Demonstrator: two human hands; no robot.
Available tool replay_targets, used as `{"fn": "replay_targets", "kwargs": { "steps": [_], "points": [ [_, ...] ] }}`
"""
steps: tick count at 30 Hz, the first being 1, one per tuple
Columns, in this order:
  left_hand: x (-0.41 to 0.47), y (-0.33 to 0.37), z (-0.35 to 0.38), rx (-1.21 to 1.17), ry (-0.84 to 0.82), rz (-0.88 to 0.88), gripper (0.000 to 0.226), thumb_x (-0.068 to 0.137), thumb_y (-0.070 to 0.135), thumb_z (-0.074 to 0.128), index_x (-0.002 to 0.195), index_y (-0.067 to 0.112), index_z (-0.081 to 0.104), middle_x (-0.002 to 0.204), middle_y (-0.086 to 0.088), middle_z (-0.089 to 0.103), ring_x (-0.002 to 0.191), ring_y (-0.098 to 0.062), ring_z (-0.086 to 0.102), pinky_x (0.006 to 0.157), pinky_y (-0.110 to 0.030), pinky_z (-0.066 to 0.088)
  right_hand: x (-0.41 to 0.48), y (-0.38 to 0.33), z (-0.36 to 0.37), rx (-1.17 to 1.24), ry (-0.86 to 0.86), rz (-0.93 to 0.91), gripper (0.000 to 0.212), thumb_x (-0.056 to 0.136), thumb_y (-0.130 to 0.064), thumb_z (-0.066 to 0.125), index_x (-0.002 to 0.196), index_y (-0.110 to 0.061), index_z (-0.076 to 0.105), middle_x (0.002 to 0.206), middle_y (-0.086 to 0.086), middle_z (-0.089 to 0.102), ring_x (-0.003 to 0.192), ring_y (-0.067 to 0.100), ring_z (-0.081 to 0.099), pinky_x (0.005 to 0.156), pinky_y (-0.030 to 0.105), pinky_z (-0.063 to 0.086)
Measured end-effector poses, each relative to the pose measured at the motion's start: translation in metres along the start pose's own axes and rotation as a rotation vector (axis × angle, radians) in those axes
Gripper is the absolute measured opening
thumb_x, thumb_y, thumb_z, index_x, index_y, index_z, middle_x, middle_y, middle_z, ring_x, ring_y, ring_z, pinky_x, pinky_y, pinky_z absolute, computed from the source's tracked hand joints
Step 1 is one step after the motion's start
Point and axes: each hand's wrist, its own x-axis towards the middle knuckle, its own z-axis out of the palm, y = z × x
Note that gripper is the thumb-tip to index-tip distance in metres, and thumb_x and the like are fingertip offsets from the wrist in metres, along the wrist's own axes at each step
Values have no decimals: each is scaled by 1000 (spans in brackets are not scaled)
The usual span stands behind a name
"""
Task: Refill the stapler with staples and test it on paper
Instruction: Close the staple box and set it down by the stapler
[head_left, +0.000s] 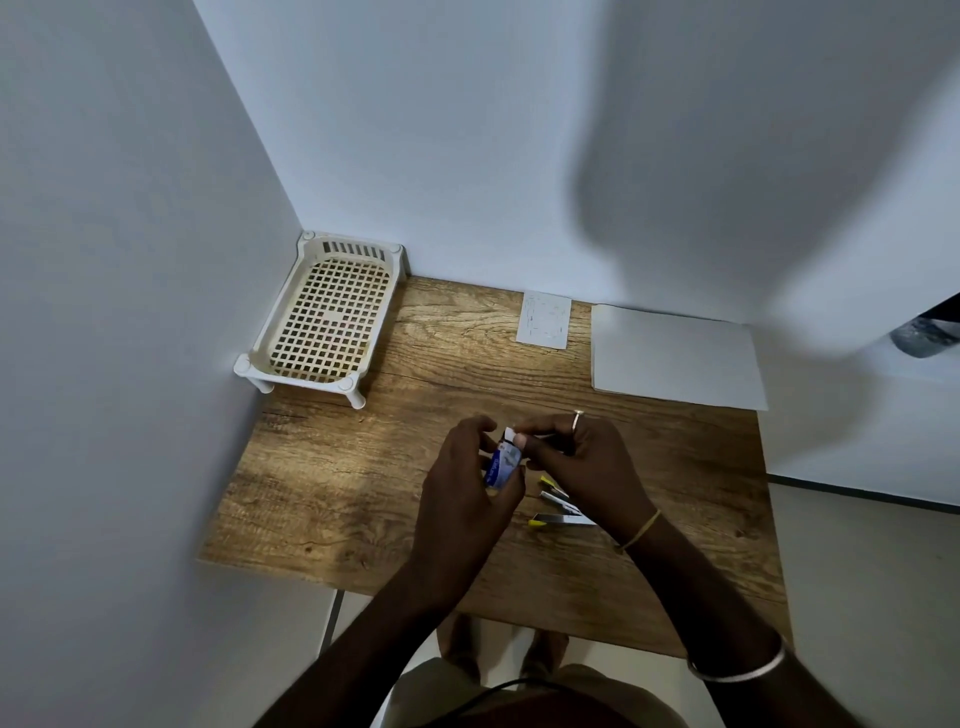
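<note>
Blue staple box (503, 464), flap end pointing away

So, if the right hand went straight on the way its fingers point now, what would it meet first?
The right hand would meet the small blue staple box first; its fingertips seem to pinch the flap. The left hand holds that box. Depth is unclear.

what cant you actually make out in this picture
Head view:
Staple box: mostly wrapped by the left hand; its print is too small to read, its contents hidden.
Stapler: far part covered by the right hand, so whether it is loaded cannot be told.
Small paper: its marks are too small to read.
Dark object at the right edge: cut off by the frame and blurred.
</note>
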Motion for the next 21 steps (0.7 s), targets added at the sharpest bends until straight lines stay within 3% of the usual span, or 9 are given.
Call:
{"fn": "replay_targets", "kwargs": {
  "steps": [10,18,21],
  "points": [
    [-5,1,5,39,-3,27,58,87,27,79,136,21,49,115,9,59,97,1,63,74,-16,56,-6,-6,6,-4,73,29,10,87,-21,79,96,-16,82,90,-4,79,84,11,76,77,40,64],
    [-8,0,7,52,14,6,54,91,27,76,137,22,47,116,7,61,97,-2,64,74,-13,55,-16,-6,7,-168,51,-45,10,89,-20,76,97,-18,81,90,-9,77,82,0,71,71,17,57],
    [-8,1,5,56,25,-4,49,95,30,72,137,21,48,116,7,62,96,-2,65,73,-12,55,-21,-6,8,-162,32,-46,13,89,-22,77,101,-19,80,94,-9,77,84,0,72,71,18,58]
  ]
}}
